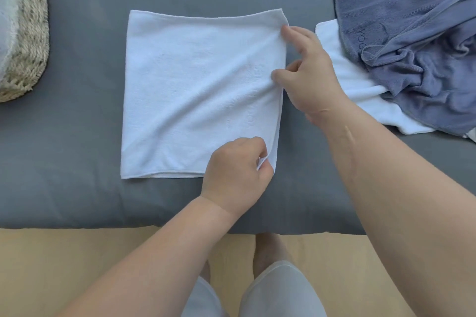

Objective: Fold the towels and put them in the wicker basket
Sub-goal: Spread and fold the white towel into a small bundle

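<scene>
Pinching the white towel [195, 90] by its right edge, left hand [234, 175] near, right hand [311, 77] farther; uneven lifting could skew the fold.

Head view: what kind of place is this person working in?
Probably a bedroom at home: a grey padded surface like a bed, a pale wooden floor beside it, and a wicker basket near a white towel laid out for folding.

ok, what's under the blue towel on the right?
A white towel lies under the blue towel, its left and near part sticking out onto the grey cover. The rest of it, and anything else beneath, is hidden by the bunched blue cloth.
</scene>
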`<action>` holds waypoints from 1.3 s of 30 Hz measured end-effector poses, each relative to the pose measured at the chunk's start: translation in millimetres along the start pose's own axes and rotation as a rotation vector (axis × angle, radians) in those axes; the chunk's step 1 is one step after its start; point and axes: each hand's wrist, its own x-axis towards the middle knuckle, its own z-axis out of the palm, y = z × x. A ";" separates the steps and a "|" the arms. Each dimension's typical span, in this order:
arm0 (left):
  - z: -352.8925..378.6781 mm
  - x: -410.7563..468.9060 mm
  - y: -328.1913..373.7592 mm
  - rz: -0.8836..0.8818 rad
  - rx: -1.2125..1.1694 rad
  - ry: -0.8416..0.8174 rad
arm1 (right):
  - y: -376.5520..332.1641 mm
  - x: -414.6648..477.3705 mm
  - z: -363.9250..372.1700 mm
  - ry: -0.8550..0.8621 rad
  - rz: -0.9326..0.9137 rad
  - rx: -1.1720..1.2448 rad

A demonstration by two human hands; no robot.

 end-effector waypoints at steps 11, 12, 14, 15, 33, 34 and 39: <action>37.0 -6.2 -5.1 -0.053 0.122 -0.231 | 36.7 -1.1 -4.1 -0.029 -0.031 -0.283; 37.9 -7.8 -4.4 -0.039 0.125 -0.223 | 36.6 -1.4 -3.2 -0.027 -0.036 -0.318; 34.1 -11.1 -0.4 0.003 0.088 -0.117 | 33.9 -5.6 -0.6 0.061 -0.049 -0.454; 28.8 -10.6 -0.5 0.023 0.057 -0.033 | 31.8 -9.3 2.0 0.137 -0.071 -0.564; -73.2 118.8 -128.4 -0.027 0.712 -0.193 | 15.7 16.3 75.0 -0.071 -0.198 -1.012; -76.4 125.9 -130.2 -0.015 0.709 -0.187 | 14.9 18.9 73.8 -0.072 -0.206 -1.010; -91.2 160.9 -139.3 -0.052 0.700 -0.145 | 9.3 35.7 68.0 -0.099 -0.236 -1.018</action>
